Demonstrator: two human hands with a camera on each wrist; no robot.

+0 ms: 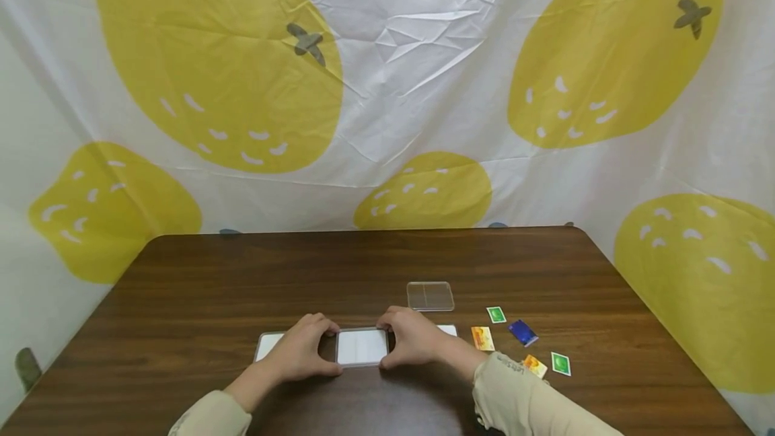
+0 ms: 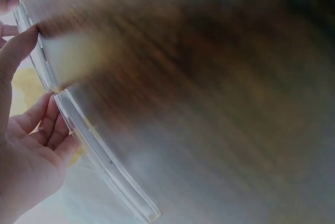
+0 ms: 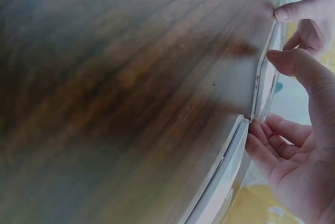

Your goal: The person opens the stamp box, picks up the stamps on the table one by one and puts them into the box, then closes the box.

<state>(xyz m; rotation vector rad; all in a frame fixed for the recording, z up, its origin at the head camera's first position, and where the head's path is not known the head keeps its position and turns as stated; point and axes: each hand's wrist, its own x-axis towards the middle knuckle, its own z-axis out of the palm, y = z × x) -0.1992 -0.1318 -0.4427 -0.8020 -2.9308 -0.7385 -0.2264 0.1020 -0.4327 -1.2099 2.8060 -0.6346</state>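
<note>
In the head view, the left hand [image 1: 301, 350] and the right hand [image 1: 415, 337] both pinch the middle case [image 1: 362, 347], a flat box with white face, which is between them over the bench [image 1: 290, 274]. Each hand puts its thumb at the near edge and its fingers at the far edge; probably this keeps the case level and steady. The left case [image 1: 268, 344] is partly behind the left hand, and the right case [image 1: 449, 330] is beyond the right hand. A transparent plate [image 1: 437, 296] lies farther than the right hand, and small coloured cards [image 1: 482, 338] lie to its right, perhaps put aside to leave working room.

In the left wrist view, the left case extends outward from the left fingers, its end very near the middle case.

In the right wrist view, the right case similarly begins beside the right fingers; I cannot tell whether the ends touch.
</note>
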